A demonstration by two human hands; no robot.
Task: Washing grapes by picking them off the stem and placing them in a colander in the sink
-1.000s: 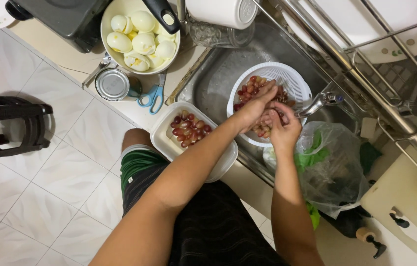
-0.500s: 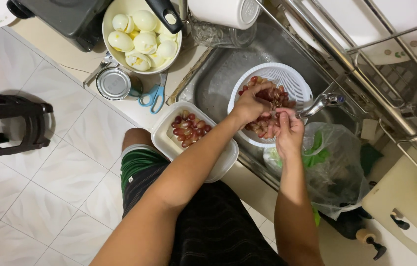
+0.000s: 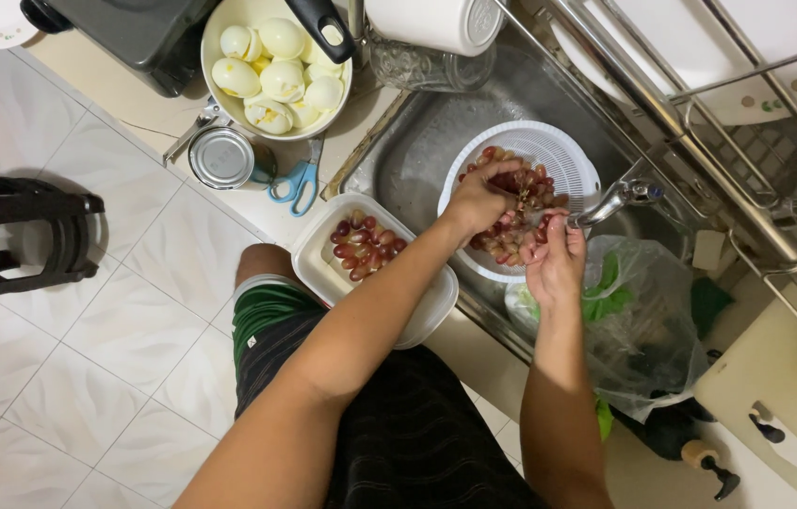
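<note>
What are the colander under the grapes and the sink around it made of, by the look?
Colander: looks like white moulded plastic, matte, with fine slotted walls. Sink: likely stainless steel, grey brushed metal with dull reflections and water spots.

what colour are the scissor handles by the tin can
Blue; the scissor handles show best in the head view, beside the tin can.

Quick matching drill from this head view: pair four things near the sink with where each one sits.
Things:
1. white colander
2. blue scissors
3. clear plastic bag
4. peeled eggs

Places:
A. in the pan on the counter
B. inside the sink, holding grapes
C. on the counter beside the tin can
D. below the faucet spout, right of the hands

Pairs: 1-B, 2-C, 3-D, 4-A
</note>
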